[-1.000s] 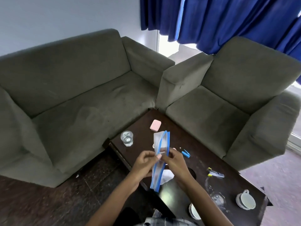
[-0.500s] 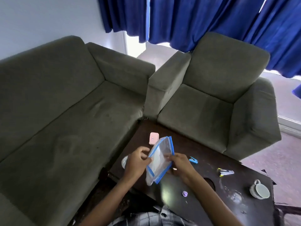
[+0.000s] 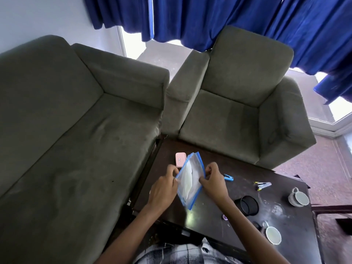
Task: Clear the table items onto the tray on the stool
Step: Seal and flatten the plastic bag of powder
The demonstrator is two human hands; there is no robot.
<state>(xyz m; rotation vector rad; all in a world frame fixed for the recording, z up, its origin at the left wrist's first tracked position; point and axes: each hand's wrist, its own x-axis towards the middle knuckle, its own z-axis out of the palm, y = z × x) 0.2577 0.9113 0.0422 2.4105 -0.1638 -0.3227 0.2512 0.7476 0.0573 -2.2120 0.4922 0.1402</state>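
Observation:
A clear plastic zip bag with blue edges [image 3: 190, 180] hangs above the dark wooden table [image 3: 207, 214], with something white inside it. My left hand [image 3: 163, 189] pinches its left edge and my right hand [image 3: 213, 181] pinches its right edge. On the table lie a pink case [image 3: 180, 159], a blue clip [image 3: 228, 177], a small stapler [image 3: 263, 185], a black cup [image 3: 248, 204], a tiny purple thing [image 3: 225, 217] and two white cups [image 3: 298, 198] [image 3: 272, 234]. No tray or stool is in view.
A grey sofa [image 3: 66, 140] runs along the table's left side and a grey armchair [image 3: 238, 111] stands behind it. Blue curtains [image 3: 228, 20] hang over the window at the back. Reddish floor [image 3: 327, 168] shows to the right.
The view has swung to the right, so more of the table's right end shows. The bag has turned from edge-on to flat between my hands and sits lower over the table.

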